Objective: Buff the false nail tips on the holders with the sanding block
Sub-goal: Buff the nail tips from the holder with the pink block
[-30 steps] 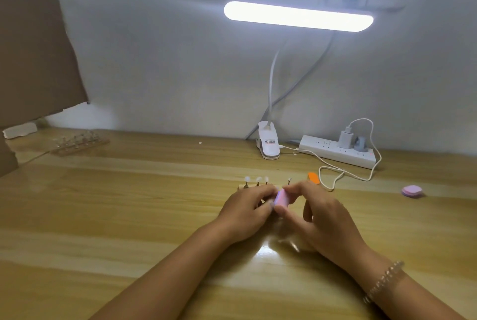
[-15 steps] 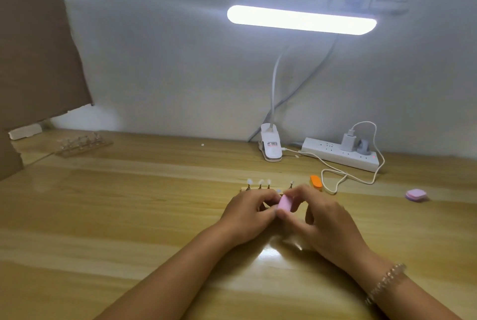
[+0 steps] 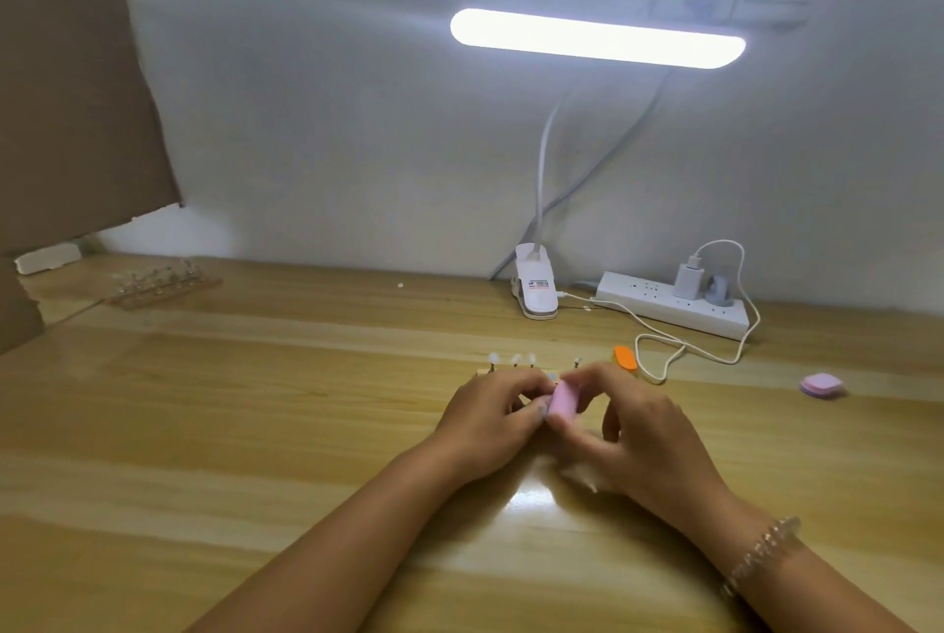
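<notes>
A small pink sanding block [image 3: 563,399] sits pinched between the thumb and fingers of my right hand [image 3: 633,433] at the middle of the desk. My left hand [image 3: 490,420] is curled right beside it, fingertips at the block's left edge, holding something small that the fingers hide. Just behind both hands stands a low wooden holder with several false nail tips [image 3: 513,360] upright on thin stems; its base is mostly covered by my hands.
A second holder with nail tips [image 3: 163,282] lies far left. An orange block [image 3: 625,357] and a looping white cable [image 3: 679,351] sit behind my right hand. Lamp clip [image 3: 534,287], power strip [image 3: 671,308], pink block [image 3: 821,385] at right, cardboard [image 3: 66,121] at left.
Both hands stay together at the block with only small shifts of the fingers; the pink block has turned a little more upright. The camera has tilted slightly.
</notes>
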